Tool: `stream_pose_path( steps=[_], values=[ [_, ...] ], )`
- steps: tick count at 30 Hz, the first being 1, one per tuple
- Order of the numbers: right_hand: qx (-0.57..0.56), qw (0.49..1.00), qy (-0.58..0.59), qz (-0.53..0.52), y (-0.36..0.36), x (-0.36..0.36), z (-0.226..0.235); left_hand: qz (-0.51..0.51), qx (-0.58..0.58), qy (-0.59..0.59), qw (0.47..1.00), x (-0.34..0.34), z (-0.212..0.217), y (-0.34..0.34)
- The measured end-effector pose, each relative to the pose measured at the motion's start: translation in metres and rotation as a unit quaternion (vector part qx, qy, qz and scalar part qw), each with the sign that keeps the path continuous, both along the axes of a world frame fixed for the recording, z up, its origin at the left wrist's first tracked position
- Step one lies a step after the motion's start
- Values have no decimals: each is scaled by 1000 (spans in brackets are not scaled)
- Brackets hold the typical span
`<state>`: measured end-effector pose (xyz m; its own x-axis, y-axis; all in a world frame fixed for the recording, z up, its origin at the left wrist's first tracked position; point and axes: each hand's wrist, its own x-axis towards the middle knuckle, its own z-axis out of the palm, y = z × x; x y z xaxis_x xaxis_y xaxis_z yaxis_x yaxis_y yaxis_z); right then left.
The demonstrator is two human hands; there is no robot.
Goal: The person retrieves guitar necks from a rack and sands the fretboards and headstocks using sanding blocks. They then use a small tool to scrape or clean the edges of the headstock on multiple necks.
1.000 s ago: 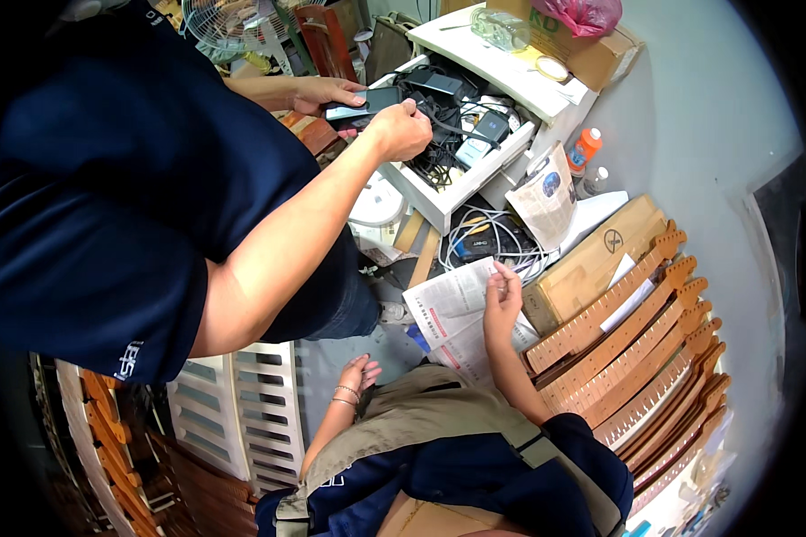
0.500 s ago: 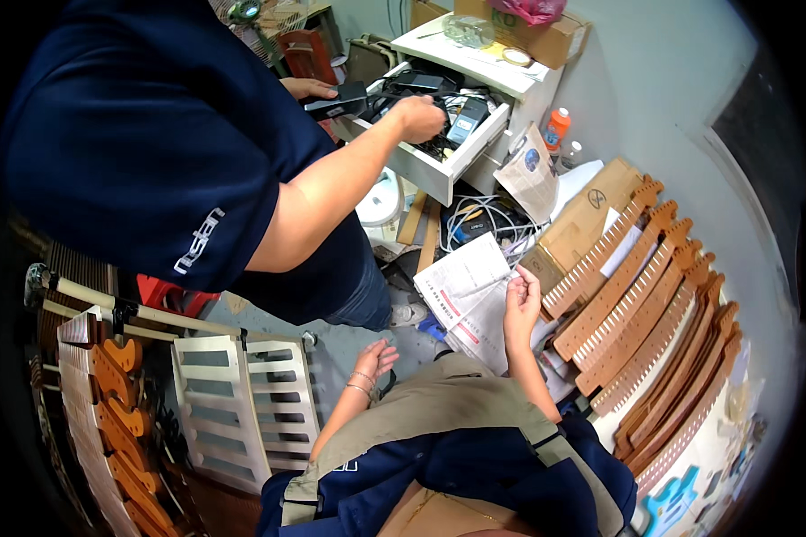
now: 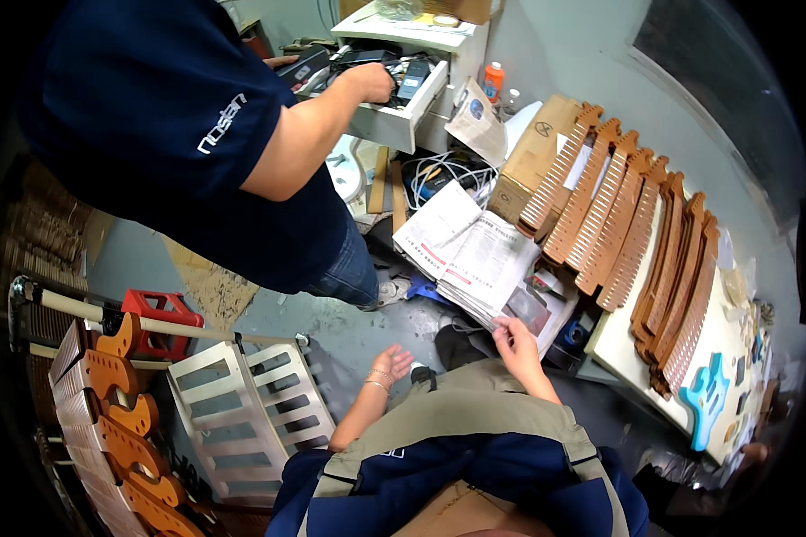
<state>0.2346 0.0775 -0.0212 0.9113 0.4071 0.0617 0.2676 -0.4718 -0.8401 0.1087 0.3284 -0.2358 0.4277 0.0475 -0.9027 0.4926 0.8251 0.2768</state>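
Observation:
My left hand [image 3: 392, 362] is open in front of my waist, palm turned up, holding nothing; a bracelet circles its wrist. My right hand [image 3: 517, 342] has loosely bent fingers, apart from each other, beside the near corner of an open newspaper [image 3: 488, 255]. I see nothing held in it. The newspaper lies spread over a pile of papers, its pages fanned at the near edge. A co-worker in a dark blue shirt [image 3: 179, 116] reaches with one hand [image 3: 367, 82] into an open drawer [image 3: 403, 125] of cables and adapters. The other hand is at a black box [image 3: 306, 67].
Guitar necks [image 3: 569, 183] lie in a row on the table to the right, beside a cardboard box [image 3: 546, 134] and a blue guitar-shaped piece [image 3: 707, 398]. At left stand a white slatted rack [image 3: 233, 421], more necks [image 3: 121, 430] and a red crate [image 3: 161, 309]. Coiled cables [image 3: 443, 174] lie under the drawer.
The newspaper now lies spread open. My right hand has moved from its upper right edge to its near corner. The view has shifted right; the co-worker still reaches into the drawer.

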Motion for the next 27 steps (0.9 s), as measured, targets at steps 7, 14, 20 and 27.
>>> stream_pose_path(
  steps=[7, 14, 20, 27],
  values=[
    [-260, 938, 93, 209, -67, -55, -39, -62, -10, 0, 998, 17, -8, -49],
    [-247, 931, 239, 126, -159, -90, -47, -136, 37, 15, 990, 39, -9, -100],
    [-232, 944, 219, 89, -269, -117, -80, -300, 235, 100, 919, 1, -82, -135],
    [-40, 929, 365, 48, -364, -166, -168, -417, 290, 108, 855, -11, -55, -212]
  ],
)
